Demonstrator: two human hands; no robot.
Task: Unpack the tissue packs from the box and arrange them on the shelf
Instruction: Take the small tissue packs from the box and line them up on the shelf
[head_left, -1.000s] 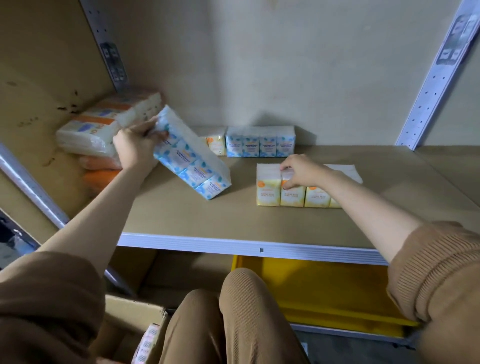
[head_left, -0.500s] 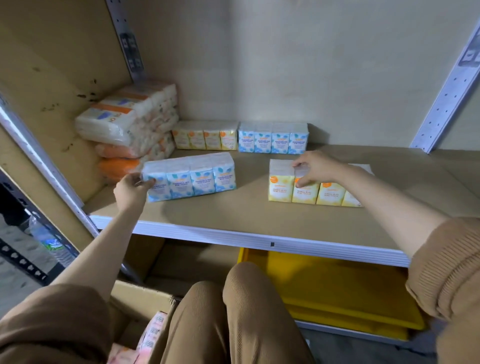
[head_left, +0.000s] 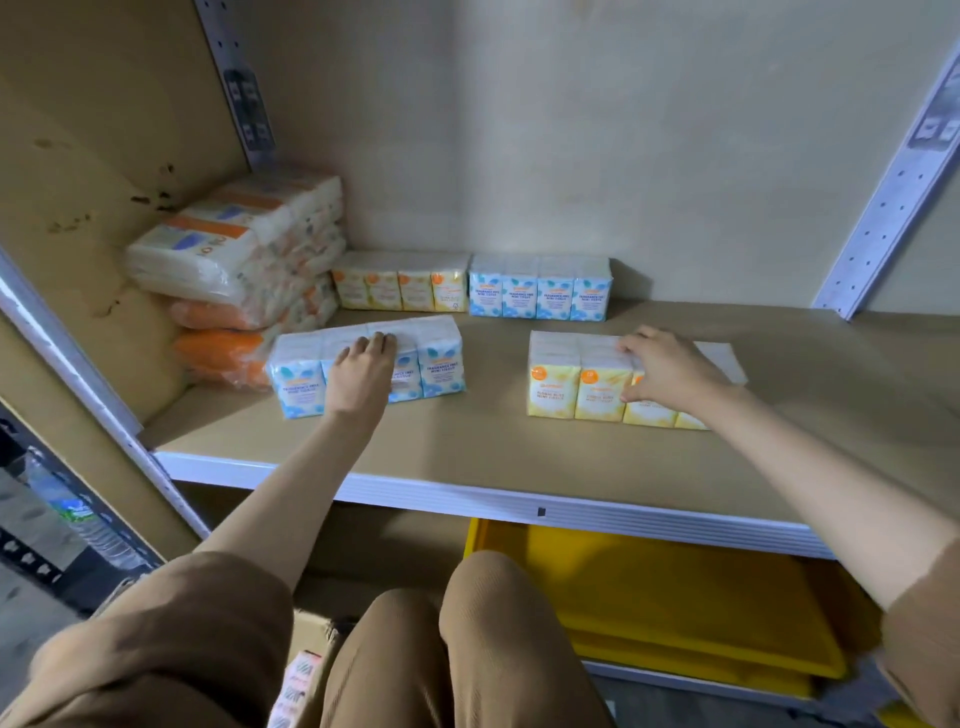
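Head view — left hand (head_left: 363, 376) lies flat on blue pack (head_left: 441, 358), right hand (head_left: 670, 369) grips yellow pack (head_left: 553, 384).

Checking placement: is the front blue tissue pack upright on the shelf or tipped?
Upright. The front blue tissue pack sits flat on the shelf, labels facing forward, left hand resting on its top.

The near left tissue pack (head_left: 441, 364) is white with sky-blue leaf prints and dark blue lettering. The near right pack (head_left: 556, 384) is pale yellow with an orange dot. The far yellow pack (head_left: 400, 283) and far blue pack (head_left: 540, 288) wear the same liveries. The far left stack (head_left: 234, 249) is white, banded orange. The shelf (head_left: 467, 447) is tan with a white edge, and the tray (head_left: 675, 597) beneath is bright yellow.
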